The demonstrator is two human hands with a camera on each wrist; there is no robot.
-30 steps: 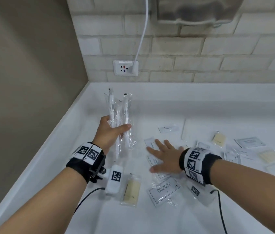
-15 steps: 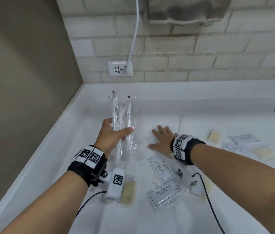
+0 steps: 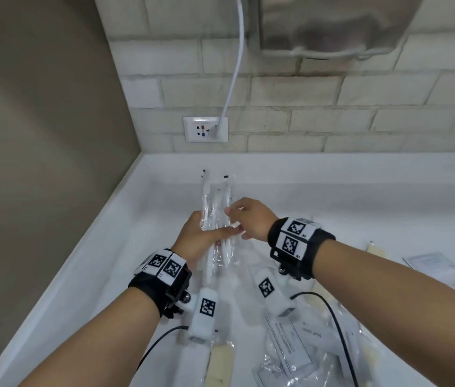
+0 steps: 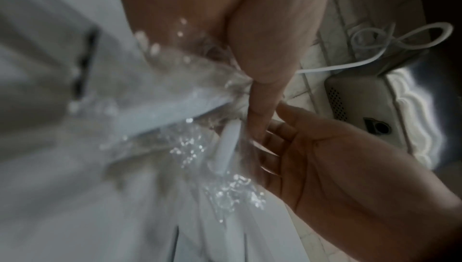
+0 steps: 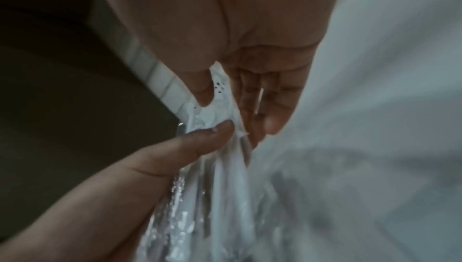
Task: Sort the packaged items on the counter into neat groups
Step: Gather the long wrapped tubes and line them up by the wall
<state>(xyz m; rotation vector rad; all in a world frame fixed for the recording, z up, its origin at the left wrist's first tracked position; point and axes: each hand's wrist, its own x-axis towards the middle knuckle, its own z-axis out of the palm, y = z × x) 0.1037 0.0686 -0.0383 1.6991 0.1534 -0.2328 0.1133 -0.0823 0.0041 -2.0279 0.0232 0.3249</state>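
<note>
A bundle of clear-wrapped toothbrush packets point(image 3: 215, 195) stands upright above the white counter point(image 3: 332, 191), near the back left corner. My left hand point(image 3: 206, 234) grips the bundle around its middle, thumb across the front. My right hand point(image 3: 236, 216) has joined it from the right and pinches the wrappers just above the left thumb. The right wrist view shows the crinkled wrap point(image 5: 221, 177) passing between my right thumb and fingers point(image 5: 262, 98), with the left thumb point(image 5: 190, 147) pressed on it. In the left wrist view a white handle point(image 4: 226, 147) shows through the plastic.
Flat printed sachets point(image 3: 287, 344) and cream soap bars point(image 3: 219, 361) lie on the counter under my forearms, more sachets point(image 3: 430, 262) at the right. A beige wall point(image 3: 39, 163) closes the left side. A socket point(image 3: 205, 129) and hand dryer point(image 3: 332, 23) are on the tiled back wall.
My right hand left the sachets on the counter, rose to the left and took hold of the toothbrush bundle. The left hand kept its grip and stayed in place.
</note>
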